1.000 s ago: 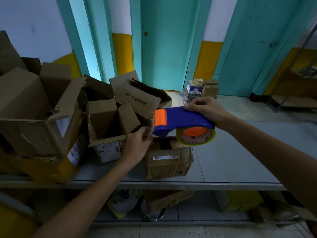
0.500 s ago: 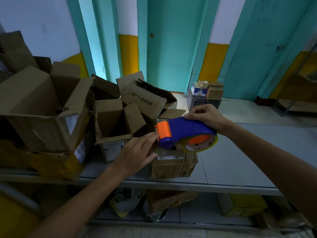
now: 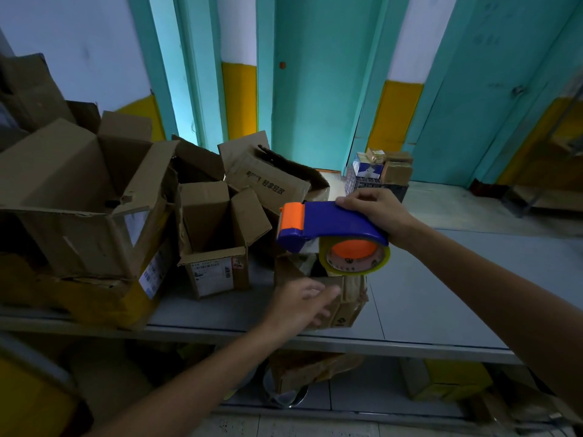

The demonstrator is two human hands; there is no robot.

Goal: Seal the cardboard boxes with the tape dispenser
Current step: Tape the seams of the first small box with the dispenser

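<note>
The tilted far carton [image 3: 268, 184] bears printed "轻拿轻放" (handle gently); the shipping label [image 3: 209, 274] on the near open box [image 3: 205, 212] is too small to read.

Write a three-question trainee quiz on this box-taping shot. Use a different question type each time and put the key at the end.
1. Multiple choice: the tape dispenser is held by A) the left hand, B) the right hand, C) both hands.
2. True or false: the dispenser's front end is green.
3. Short answer: what sits directly below the tape roll?

Key
1. B. The right hand grips it; the left hand is open, lower down.
2. False. It is orange.
3. The small cardboard box.
</note>
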